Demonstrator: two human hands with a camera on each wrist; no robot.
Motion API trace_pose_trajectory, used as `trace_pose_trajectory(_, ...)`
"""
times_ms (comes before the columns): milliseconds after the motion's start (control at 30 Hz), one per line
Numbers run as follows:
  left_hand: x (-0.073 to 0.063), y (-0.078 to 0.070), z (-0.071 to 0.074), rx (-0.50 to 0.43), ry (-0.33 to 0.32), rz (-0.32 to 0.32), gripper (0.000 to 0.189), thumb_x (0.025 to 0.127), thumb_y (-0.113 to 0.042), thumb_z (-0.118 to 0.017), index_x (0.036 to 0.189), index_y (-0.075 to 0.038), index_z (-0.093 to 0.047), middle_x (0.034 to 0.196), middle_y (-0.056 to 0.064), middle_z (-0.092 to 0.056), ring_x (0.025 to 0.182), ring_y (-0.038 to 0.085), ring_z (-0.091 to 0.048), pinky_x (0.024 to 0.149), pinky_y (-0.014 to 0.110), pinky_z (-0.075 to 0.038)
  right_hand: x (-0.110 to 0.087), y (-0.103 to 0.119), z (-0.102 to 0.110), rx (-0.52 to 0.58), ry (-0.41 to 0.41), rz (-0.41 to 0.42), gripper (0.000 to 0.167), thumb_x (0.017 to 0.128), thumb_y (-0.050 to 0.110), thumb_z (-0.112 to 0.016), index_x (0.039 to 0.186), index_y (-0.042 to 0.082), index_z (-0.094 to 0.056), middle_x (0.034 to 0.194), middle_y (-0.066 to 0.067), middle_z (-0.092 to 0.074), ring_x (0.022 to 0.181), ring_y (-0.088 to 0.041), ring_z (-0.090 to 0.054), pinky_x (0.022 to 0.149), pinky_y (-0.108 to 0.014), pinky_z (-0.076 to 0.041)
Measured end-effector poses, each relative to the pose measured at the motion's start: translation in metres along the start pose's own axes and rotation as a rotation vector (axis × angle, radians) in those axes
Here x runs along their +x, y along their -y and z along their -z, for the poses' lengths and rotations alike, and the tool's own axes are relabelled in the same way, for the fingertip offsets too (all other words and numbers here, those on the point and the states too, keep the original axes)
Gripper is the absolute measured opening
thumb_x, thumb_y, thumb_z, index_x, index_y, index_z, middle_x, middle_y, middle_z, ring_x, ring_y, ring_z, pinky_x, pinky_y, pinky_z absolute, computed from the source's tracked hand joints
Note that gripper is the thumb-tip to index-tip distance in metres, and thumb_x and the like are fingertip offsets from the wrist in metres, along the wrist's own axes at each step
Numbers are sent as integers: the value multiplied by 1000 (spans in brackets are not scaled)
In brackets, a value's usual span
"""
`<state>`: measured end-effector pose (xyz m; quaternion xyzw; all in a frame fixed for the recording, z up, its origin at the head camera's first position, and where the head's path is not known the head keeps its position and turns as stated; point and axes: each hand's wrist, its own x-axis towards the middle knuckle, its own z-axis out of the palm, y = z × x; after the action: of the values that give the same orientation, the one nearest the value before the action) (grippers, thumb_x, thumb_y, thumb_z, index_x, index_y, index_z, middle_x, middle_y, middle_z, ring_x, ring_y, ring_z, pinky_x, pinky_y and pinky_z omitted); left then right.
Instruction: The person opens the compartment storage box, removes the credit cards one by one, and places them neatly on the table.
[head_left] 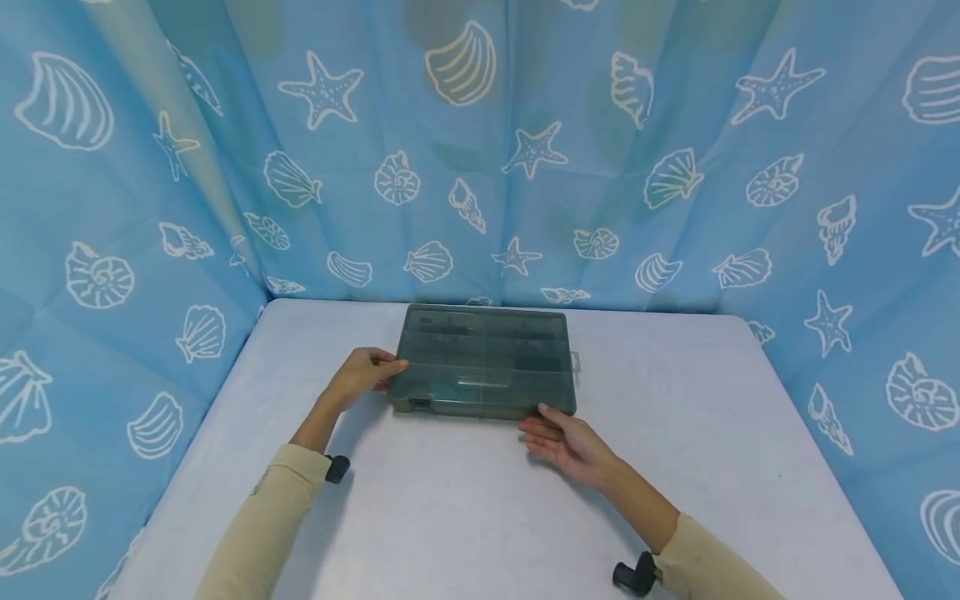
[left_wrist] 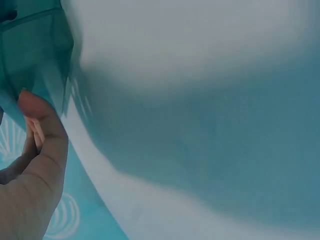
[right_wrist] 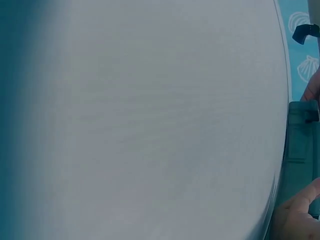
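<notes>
A dark translucent green compartment box (head_left: 483,346) lies flat at the back of the table, its lid closed and dividers visible through it. My left hand (head_left: 362,372) grips the box's left edge, thumb on top and fingers at the side; the left wrist view shows the thumb at a corner of the box (left_wrist: 35,50). At the front right corner, the thumb of my right hand (head_left: 572,448) touches the box by a latch, while the other fingers extend loosely in front. The right wrist view catches only part of this hand (right_wrist: 297,217), beside the box's front wall (right_wrist: 299,145).
A white cloth covers the table (head_left: 450,508). Blue curtains (head_left: 510,150) printed with white shells and starfish hang behind it and along both sides. A small clear tab (head_left: 575,362) sticks out from the box's right side. Both wrists carry black camera mounts (head_left: 337,468).
</notes>
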<state>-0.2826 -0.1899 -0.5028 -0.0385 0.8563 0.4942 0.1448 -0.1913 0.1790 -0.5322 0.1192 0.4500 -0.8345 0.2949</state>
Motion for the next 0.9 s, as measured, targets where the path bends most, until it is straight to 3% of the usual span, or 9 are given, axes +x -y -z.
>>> trace_pose_trajectory(333,1,8,6,-30,-27,57,51,91,-36,-70,122,2,-58,109,16,-62,85,24,-63,74,33,-54,13,-14,-7,23,-64,12,29,104,8,-42,126,-10,-48,107,-12,-69,89,-16,-68,86,-30,-53)
trace_pose_trajectory(533,-1,7,7,-27,-47,18,49,92,-33,-69,123,3,-57,110,17,-62,84,24,-63,75,34,-55,15,-16,-11,35,-83,4,25,106,12,-41,116,-7,-54,98,-11,-72,88,-17,-70,87,-32,-53)
trace_pose_trajectory(700,0,4,5,-7,-79,-30,48,93,-34,-68,122,3,-58,110,17,-61,85,24,-61,76,35,-54,17,-17,-20,86,-105,-40,31,107,16,-38,103,-4,-61,88,-10,-71,81,-16,-69,82,-33,-55)
trace_pose_trajectory(900,2,3,4,-20,-89,-18,49,92,-35,-69,122,2,-59,109,16,-62,86,24,-61,77,36,-54,24,-21,-57,36,-20,-80,31,103,15,-43,122,-7,-52,98,-10,-68,92,-18,-66,85,-34,-54)
